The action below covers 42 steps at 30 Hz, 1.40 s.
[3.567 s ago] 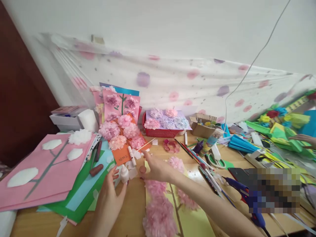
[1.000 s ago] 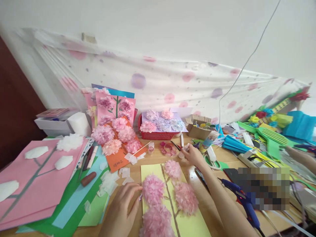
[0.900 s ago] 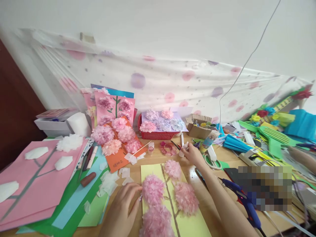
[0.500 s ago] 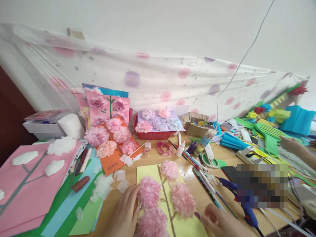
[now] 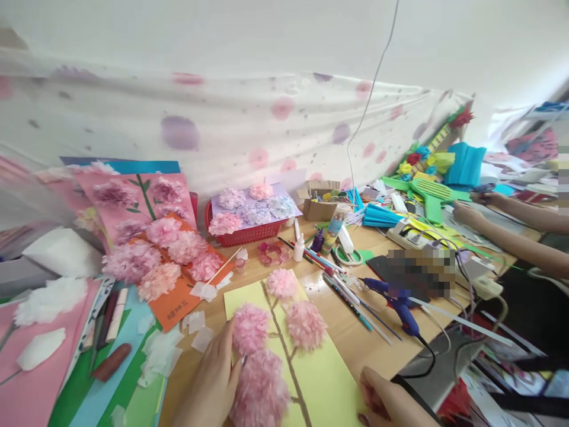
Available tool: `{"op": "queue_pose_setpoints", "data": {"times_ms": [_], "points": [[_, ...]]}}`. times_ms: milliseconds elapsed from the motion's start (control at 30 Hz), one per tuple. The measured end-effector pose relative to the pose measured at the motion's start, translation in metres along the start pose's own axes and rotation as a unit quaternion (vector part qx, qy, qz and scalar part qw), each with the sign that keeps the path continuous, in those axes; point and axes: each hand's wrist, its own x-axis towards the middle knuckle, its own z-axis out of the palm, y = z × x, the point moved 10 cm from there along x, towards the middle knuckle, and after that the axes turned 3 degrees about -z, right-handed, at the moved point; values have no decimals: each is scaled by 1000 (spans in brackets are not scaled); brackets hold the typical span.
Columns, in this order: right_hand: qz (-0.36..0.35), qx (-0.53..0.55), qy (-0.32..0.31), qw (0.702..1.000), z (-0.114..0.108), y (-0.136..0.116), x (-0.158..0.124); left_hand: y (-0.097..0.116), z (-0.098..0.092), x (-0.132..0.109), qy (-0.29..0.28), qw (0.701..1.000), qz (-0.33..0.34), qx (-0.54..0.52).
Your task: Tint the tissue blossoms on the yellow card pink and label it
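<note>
A yellow paper sheet (image 5: 329, 370) lies in front of me with a brown painted branch and several fluffy pink paper flowers (image 5: 306, 325) on it. My left hand (image 5: 208, 373) is closed on the sheet's left edge, its thumb against the lower left flower (image 5: 260, 388) and its forefinger beside the flower above. At the lower right edge of the sheet, my right hand (image 5: 391, 398) has its fingers curled and its thumb by the paper. Part of that grip is hidden below the frame.
A blue hot glue gun (image 5: 402, 311) with its cord lies right of the pencils (image 5: 351, 302). Behind stand a glue bottle (image 5: 299, 248) and a red basket (image 5: 249, 234). Orange flower card (image 5: 173, 308) and coloured papers (image 5: 100, 379) lie left. Another person's hands (image 5: 471, 216) work at far right.
My view has turned to the right, bringing more of another person's arms into sight. My right hand has slid down the sheet's right edge; my left hand stays at its left edge.
</note>
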Motion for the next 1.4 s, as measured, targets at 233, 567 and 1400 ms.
{"op": "queue_pose_setpoints", "data": {"times_ms": [233,567,1400], "points": [[11,103,-55,993,2,-29,-3,-23,-9,9,57,997,-48,0],[-12,-215,242,946,-95,-45,49,-28,-11,18,29,998,-51,-25],[-207,278,122,930,-22,-46,20,124,61,-59,102,963,171,179]]}}
